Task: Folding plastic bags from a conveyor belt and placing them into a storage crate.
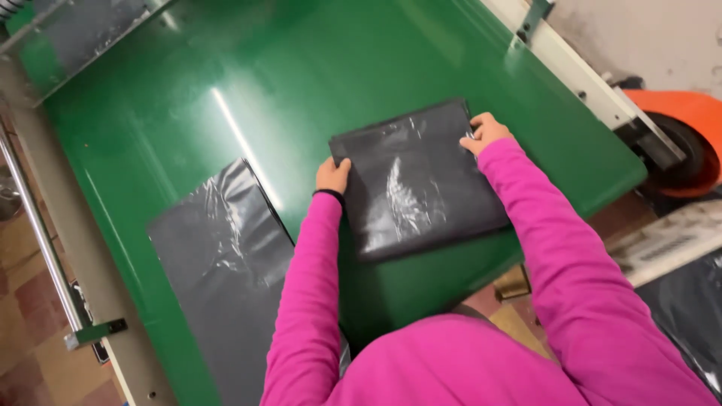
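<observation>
Both hands' fingers pinch the folded black bag stack (417, 180): left hand (332, 175); right hand (485, 133).

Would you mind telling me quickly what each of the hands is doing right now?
Left hand: closed on the left edge of the folded black plastic bag stack.
Right hand: fingers gripping the stack's far right corner.

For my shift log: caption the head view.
Both hands, left hand and right hand, grip a folded black plastic bag on a green belt.
</observation>
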